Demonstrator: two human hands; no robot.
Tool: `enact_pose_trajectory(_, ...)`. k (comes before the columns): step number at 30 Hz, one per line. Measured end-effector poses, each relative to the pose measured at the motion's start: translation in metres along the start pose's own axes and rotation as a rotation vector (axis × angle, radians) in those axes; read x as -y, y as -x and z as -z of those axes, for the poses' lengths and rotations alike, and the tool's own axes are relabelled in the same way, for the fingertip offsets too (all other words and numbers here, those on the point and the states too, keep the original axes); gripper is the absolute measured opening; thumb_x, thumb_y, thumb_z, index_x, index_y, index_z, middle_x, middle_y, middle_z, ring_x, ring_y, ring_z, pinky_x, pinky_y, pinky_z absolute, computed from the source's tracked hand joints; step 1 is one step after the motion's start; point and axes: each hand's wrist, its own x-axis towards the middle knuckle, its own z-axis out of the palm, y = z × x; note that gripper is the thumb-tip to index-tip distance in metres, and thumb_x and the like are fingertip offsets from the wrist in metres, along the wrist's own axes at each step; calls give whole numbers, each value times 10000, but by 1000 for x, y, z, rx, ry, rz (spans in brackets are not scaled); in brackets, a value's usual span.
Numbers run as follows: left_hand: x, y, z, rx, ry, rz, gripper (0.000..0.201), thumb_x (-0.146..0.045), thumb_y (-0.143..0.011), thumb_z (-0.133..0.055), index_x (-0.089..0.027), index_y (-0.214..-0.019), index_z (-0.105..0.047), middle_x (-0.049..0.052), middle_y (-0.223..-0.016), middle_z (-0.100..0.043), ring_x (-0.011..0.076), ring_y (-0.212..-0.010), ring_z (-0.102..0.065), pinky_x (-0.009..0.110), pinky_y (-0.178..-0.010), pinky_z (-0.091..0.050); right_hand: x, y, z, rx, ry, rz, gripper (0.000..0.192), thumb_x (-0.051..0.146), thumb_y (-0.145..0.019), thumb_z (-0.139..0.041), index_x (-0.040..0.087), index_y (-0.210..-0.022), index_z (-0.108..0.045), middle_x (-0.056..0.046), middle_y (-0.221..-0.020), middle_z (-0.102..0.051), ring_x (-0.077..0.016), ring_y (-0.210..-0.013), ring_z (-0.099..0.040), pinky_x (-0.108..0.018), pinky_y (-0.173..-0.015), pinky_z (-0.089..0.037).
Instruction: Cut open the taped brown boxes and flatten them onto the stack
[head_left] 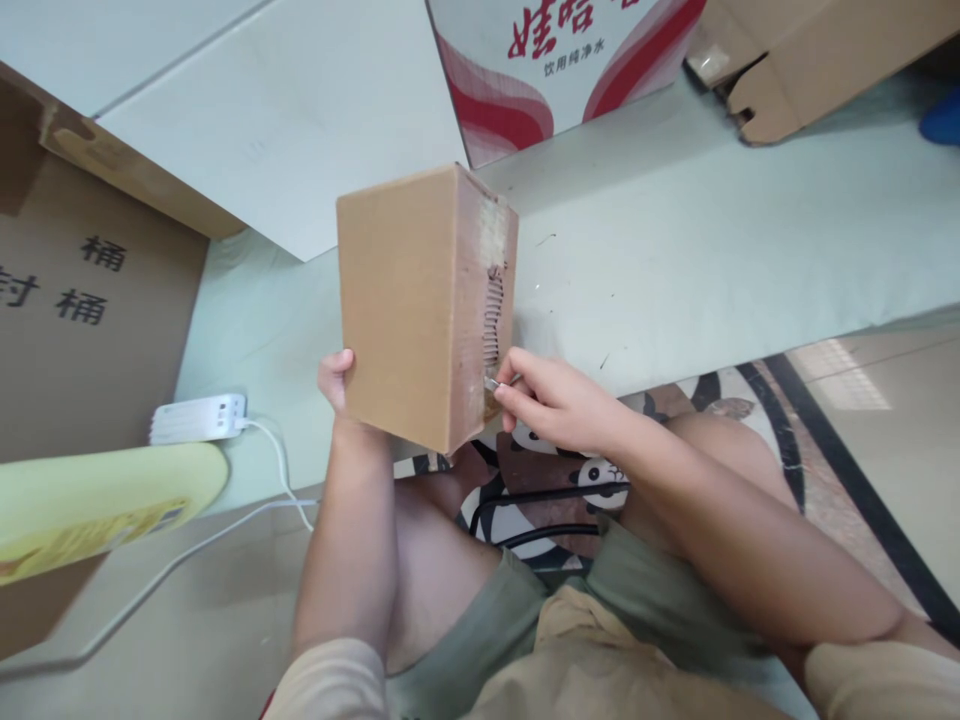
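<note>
The left hand grips the brown carton at its near left side; the right hand, apart from the left, pinches a small metal tool at the carton's right face. The carton is over the near edge of the bench. It looks light, stiff and hardly slippery, though dentable; opposite edges seem the surest hold. Counted: one carton, one tool, one white power bank left, one yellow-green container.

The red-and-white carton reads 娃哈 and 饮用纯净水, the left brown carton 封桶 and 桶.
</note>
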Motion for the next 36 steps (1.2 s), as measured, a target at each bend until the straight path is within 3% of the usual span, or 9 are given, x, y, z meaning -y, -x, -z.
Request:
enact_pose_trajectory(4, -6, -3, -1, -23, 63, -167, 516, -355, -738, -672, -174, -1221, -693, 65, -949, -814, 253, -844, -748, 350, -800, -574, -1, 1, 2, -22, -14, -15, 108, 303, -974, -477, 243, -903, -422, 29, -702, -730, -117, -507, -467, -281, -617, -361)
enact_pose_trajectory(10, -7, -3, 2, -56, -9, -211, 517, -382, -752, -648, -170, -1221, -698, 65, -986, -805, 244, -878, -754, 348, -835, -581, -1, 1, 4, -6, -13, -48, 105, 319, -985, -460, 240, -924, -428, 30, -723, -726, -118, -535, -490, -287, -635, -362)
enact_pose_trajectory(20, -8, -3, -5, -99, 17, -194, 460, -341, -708, -651, -171, -1127, -736, 71, -958, -811, 255, -884, -758, 355, -803, -607, 0, 4, 7, 3, -29, -68, 104, 318, -996, -448, 240, -929, -429, 36, -741, -727, -112, -534, -490, -289, -641, -382)
enact_pose_trajectory(29, -9, -3, -9, -131, 44, -193, 287, -318, -646, -698, -196, -904, -733, 39, -846, -798, 240, -836, -770, 330, -744, -625, 2, 5, 9, 11, -50, -78, 110, 320, -998, -449, 238, -927, -428, 30, -746, -731, -107, -524, -497, -285, -629, -396)
enact_pose_trajectory(36, -9, -3, -12, -165, 10, -209, 316, -321, -677, -652, -196, -957, -728, 47, -845, -788, 240, -834, -761, 340, -754, -615, 2, 6, 10, 14, -53, -73, 112, 314, -1003, -450, 239, -923, -431, 27, -740, -728, -113, -550, -527, -285, -637, -393)
